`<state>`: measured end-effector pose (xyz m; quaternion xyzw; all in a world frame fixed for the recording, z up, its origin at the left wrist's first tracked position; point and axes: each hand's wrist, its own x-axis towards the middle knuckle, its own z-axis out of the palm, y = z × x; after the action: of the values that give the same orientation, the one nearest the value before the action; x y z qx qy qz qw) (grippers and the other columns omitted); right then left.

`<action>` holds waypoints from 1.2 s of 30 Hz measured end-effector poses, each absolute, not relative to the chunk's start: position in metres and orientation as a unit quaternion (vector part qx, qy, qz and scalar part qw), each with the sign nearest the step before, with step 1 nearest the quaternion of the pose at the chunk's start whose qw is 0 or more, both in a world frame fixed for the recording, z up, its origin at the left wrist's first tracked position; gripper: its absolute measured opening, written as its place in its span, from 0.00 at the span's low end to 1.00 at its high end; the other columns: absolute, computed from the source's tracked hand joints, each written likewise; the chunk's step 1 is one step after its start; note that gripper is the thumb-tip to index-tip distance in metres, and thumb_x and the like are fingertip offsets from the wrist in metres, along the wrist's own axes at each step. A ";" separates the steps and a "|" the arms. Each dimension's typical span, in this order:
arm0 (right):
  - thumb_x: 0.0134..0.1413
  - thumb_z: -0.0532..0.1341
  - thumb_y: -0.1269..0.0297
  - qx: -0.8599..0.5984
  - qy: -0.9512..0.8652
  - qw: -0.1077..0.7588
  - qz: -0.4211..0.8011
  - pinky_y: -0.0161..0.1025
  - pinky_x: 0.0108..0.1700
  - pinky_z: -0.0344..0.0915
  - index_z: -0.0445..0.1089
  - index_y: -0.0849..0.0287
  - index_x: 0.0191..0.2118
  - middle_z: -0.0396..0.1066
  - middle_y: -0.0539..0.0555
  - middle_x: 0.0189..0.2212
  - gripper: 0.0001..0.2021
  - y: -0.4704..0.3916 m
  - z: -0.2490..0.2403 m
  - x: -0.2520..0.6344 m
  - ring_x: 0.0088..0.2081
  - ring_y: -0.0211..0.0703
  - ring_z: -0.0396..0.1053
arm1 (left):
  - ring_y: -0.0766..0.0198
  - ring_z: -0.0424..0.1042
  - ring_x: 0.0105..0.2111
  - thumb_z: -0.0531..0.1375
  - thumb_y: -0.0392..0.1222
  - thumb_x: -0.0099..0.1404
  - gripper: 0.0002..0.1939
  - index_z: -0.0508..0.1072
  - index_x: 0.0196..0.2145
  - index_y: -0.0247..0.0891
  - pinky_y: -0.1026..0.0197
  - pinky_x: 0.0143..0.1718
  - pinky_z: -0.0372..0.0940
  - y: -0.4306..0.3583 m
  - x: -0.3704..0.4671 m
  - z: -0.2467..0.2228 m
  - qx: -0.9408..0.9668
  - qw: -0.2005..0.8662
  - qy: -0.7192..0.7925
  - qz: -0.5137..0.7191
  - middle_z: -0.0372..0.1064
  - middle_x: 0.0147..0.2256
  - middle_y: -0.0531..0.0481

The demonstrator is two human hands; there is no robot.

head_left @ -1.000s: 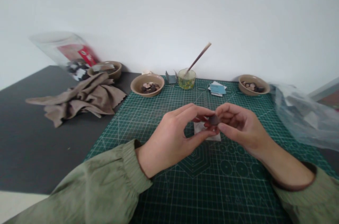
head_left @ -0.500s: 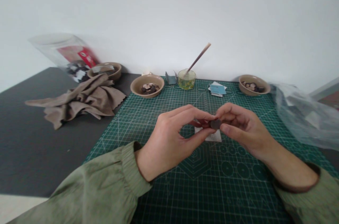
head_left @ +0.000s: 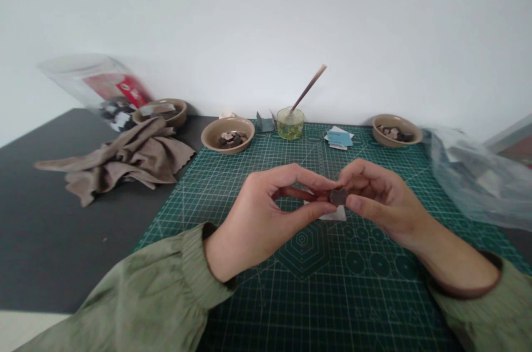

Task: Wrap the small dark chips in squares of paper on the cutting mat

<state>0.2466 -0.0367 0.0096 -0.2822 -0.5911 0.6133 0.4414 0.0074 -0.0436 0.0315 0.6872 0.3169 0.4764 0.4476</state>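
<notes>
A small, dark, roundish flat piece (head_left: 338, 197) is held up between my two hands over the cutting mat. My left hand (head_left: 264, 219) pinches its left side between thumb and fingertips. From the right, my right hand (head_left: 384, 205) has thumb and bent index finger at its edge, the other fingers curled in. Its exact kind is too small to make out. Below it a white paper piece (head_left: 334, 214) lies on the green cutting mat (head_left: 307, 307), partly hidden by my fingers.
Bowls of small light and dark pieces stand at back left (head_left: 208, 138) and back right (head_left: 378, 136). Between them are a yellow-green cup (head_left: 290, 129) with a brush-like stick (head_left: 310, 86) and blue-white papers (head_left: 339, 138). A brown cloth (head_left: 141, 158) lies left, a plastic bag (head_left: 469, 174) right.
My left hand has shifted very slightly, its thumb a little lower on the dark piece. Both hands keep hold of it. The whole view has moved a little.
</notes>
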 end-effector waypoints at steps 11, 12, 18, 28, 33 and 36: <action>0.68 0.74 0.62 -0.265 -0.586 0.423 0.639 0.33 0.45 0.77 0.79 0.51 0.50 0.86 0.53 0.44 0.09 -0.037 0.006 0.249 0.44 0.40 0.84 | 0.65 0.86 0.42 0.75 0.33 0.66 0.10 0.87 0.46 0.38 0.67 0.48 0.82 -0.044 0.007 0.028 0.691 0.439 0.308 0.485 0.86 0.43 0.49; 0.68 0.74 0.62 -0.264 -0.585 0.422 0.640 0.33 0.45 0.77 0.79 0.51 0.50 0.86 0.53 0.43 0.09 -0.037 0.006 0.249 0.43 0.40 0.84 | 0.65 0.86 0.42 0.76 0.33 0.66 0.10 0.87 0.46 0.38 0.67 0.48 0.82 -0.044 0.007 0.028 0.691 0.438 0.307 0.486 0.86 0.43 0.49; 0.68 0.74 0.61 -0.262 -0.581 0.421 0.646 0.34 0.43 0.76 0.78 0.51 0.50 0.86 0.52 0.43 0.09 -0.036 0.006 0.249 0.41 0.41 0.83 | 0.64 0.86 0.41 0.77 0.35 0.66 0.11 0.87 0.45 0.37 0.66 0.47 0.82 -0.045 0.007 0.031 0.687 0.444 0.302 0.489 0.86 0.43 0.49; 0.68 0.74 0.61 -0.265 -0.583 0.417 0.645 0.33 0.45 0.77 0.78 0.51 0.50 0.86 0.52 0.43 0.09 -0.037 0.007 0.250 0.43 0.40 0.83 | 0.63 0.86 0.42 0.76 0.33 0.65 0.12 0.87 0.46 0.38 0.66 0.48 0.82 -0.043 0.008 0.028 0.684 0.460 0.297 0.481 0.86 0.44 0.48; 0.68 0.74 0.61 -0.265 -0.580 0.418 0.647 0.35 0.45 0.77 0.78 0.51 0.50 0.87 0.53 0.43 0.09 -0.037 0.007 0.249 0.44 0.43 0.85 | 0.63 0.86 0.42 0.76 0.32 0.65 0.12 0.86 0.46 0.37 0.66 0.48 0.82 -0.044 0.007 0.028 0.689 0.452 0.295 0.484 0.86 0.43 0.48; 0.68 0.74 0.60 -0.263 -0.583 0.418 0.645 0.35 0.45 0.77 0.77 0.52 0.49 0.87 0.54 0.44 0.10 -0.036 0.007 0.249 0.44 0.43 0.85 | 0.64 0.86 0.42 0.76 0.32 0.65 0.12 0.86 0.47 0.37 0.67 0.48 0.82 -0.043 0.007 0.028 0.692 0.449 0.292 0.484 0.86 0.43 0.48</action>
<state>0.2492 -0.0363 0.0075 -0.2626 -0.5834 0.6452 0.4176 0.0070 -0.0435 0.0283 0.6916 0.2923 0.4842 0.4491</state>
